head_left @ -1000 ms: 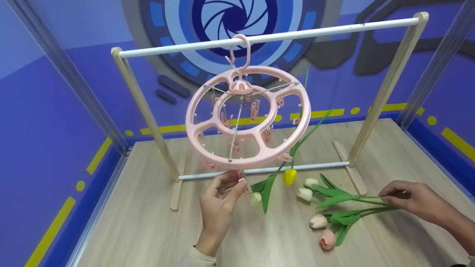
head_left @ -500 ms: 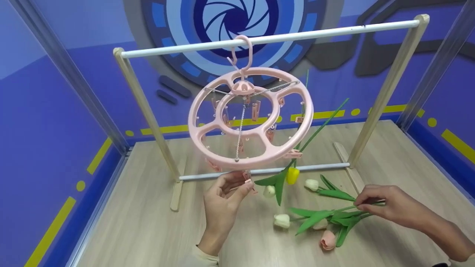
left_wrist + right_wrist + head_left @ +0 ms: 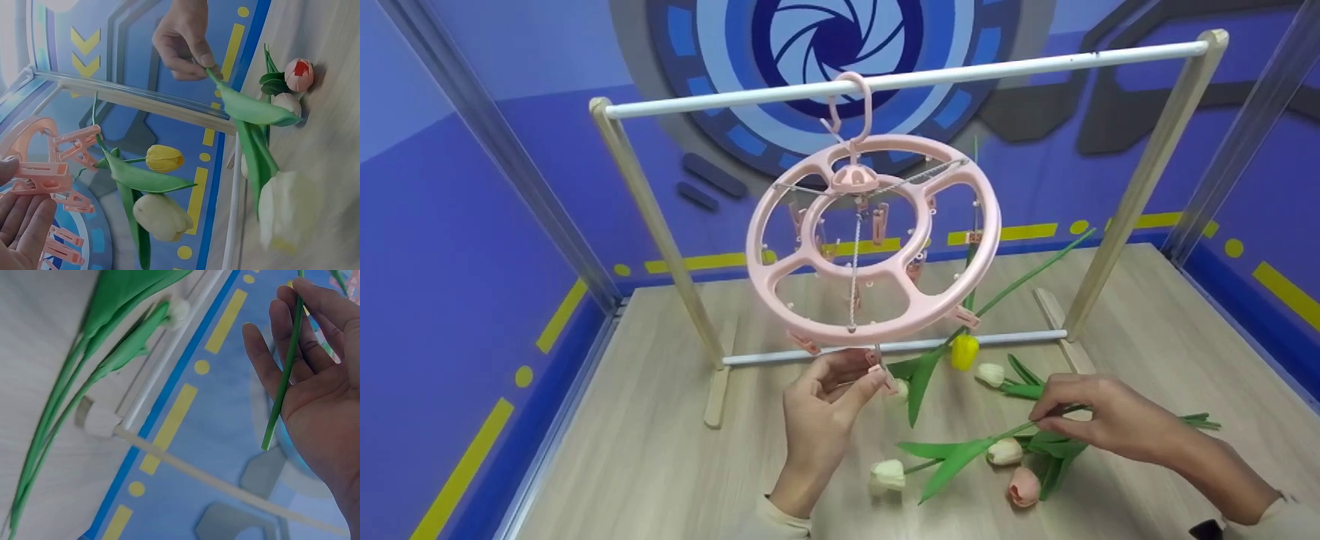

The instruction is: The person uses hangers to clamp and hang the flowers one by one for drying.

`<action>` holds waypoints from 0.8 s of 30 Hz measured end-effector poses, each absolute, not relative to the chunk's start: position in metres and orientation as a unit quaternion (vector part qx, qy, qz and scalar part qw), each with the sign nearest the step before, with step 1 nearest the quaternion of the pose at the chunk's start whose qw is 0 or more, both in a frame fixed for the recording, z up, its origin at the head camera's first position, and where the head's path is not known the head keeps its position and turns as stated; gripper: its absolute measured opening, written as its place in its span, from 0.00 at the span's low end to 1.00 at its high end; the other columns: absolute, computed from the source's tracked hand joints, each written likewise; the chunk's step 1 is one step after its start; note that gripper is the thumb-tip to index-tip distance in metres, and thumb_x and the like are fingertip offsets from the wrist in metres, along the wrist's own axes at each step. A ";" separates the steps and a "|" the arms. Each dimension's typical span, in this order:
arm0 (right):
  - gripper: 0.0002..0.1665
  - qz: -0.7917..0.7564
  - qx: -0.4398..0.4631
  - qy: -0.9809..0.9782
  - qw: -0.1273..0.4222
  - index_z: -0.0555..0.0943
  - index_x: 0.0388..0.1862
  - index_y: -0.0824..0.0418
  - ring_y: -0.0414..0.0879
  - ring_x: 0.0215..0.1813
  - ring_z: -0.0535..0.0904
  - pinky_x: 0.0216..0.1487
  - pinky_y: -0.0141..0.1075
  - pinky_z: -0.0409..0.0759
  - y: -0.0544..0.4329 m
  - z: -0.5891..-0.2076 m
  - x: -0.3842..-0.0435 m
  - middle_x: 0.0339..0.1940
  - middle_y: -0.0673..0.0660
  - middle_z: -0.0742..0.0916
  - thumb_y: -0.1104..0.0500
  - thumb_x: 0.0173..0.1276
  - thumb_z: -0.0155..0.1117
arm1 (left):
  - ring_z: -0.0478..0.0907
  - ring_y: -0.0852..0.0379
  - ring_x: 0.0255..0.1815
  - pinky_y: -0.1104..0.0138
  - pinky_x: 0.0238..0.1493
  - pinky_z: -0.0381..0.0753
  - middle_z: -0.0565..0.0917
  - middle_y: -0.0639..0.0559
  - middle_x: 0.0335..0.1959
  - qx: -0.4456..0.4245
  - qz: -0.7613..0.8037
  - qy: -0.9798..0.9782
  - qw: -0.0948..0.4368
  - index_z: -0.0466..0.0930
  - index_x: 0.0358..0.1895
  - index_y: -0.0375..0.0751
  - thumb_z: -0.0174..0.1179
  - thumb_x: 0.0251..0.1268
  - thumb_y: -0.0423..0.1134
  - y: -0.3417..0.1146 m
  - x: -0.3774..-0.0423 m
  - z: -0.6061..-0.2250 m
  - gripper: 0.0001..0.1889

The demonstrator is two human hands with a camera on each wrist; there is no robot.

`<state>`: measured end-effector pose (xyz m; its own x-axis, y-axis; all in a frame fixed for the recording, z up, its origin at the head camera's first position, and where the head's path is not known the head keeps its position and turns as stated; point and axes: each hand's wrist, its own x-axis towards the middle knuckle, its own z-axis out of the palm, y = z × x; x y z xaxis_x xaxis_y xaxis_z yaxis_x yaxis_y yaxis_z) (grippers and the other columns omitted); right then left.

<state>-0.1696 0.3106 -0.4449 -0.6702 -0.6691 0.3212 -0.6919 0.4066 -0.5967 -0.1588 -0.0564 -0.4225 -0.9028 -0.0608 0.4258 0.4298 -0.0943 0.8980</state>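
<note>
A pink round clip hanger hangs by its hook, with pink clothespins around it. My left hand pinches one clothespin below the ring's near edge, between thumb and fingers. My right hand pinches the green stem of a white tulip near its cut end, which sticks out past the palm in the right wrist view. The bloom points left, low in front of my left hand. A yellow tulip and another white tulip hang upside down from the hanger's right side.
The hanger's rack has a white top bar, wooden posts and a low white bar. On the table, partly under my right hand, lie a pink tulip, a pale peach tulip and a white tulip.
My right hand has moved left, drawing the white tulip away from the others on the table. My left hand and its clothespin have shifted slightly right, and the hanger has swung a little with them.
</note>
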 end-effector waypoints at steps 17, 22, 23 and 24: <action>0.18 0.341 0.429 -0.832 0.088 0.89 0.48 0.49 0.40 0.45 0.86 0.47 0.28 0.87 0.261 -0.411 -0.176 0.44 0.44 0.88 0.70 0.67 0.76 | 0.89 0.47 0.43 0.57 0.51 0.90 0.90 0.45 0.41 -0.143 -0.731 -0.652 0.142 0.87 0.46 0.30 0.76 0.63 0.31 -0.039 -0.153 -0.418 0.12; 0.22 0.339 0.451 -0.815 0.130 0.88 0.49 0.49 0.41 0.44 0.86 0.48 0.23 0.83 0.251 -0.407 -0.180 0.44 0.45 0.88 0.72 0.64 0.77 | 0.89 0.48 0.42 0.57 0.50 0.91 0.90 0.45 0.41 -0.157 -0.730 -0.648 0.152 0.87 0.46 0.30 0.76 0.63 0.30 -0.036 -0.154 -0.417 0.11; 0.22 0.339 0.454 -0.813 0.136 0.88 0.49 0.49 0.41 0.44 0.86 0.48 0.23 0.83 0.249 -0.406 -0.181 0.44 0.45 0.88 0.73 0.64 0.77 | 0.89 0.48 0.42 0.57 0.49 0.91 0.90 0.45 0.41 -0.159 -0.729 -0.647 0.154 0.86 0.45 0.30 0.76 0.63 0.30 -0.036 -0.154 -0.417 0.11; 0.23 0.339 0.456 -0.810 0.142 0.88 0.49 0.49 0.41 0.44 0.86 0.48 0.23 0.83 0.247 -0.406 -0.182 0.44 0.46 0.88 0.73 0.63 0.77 | 0.89 0.48 0.42 0.57 0.49 0.91 0.90 0.45 0.40 -0.160 -0.730 -0.646 0.155 0.87 0.45 0.29 0.76 0.63 0.29 -0.035 -0.155 -0.417 0.11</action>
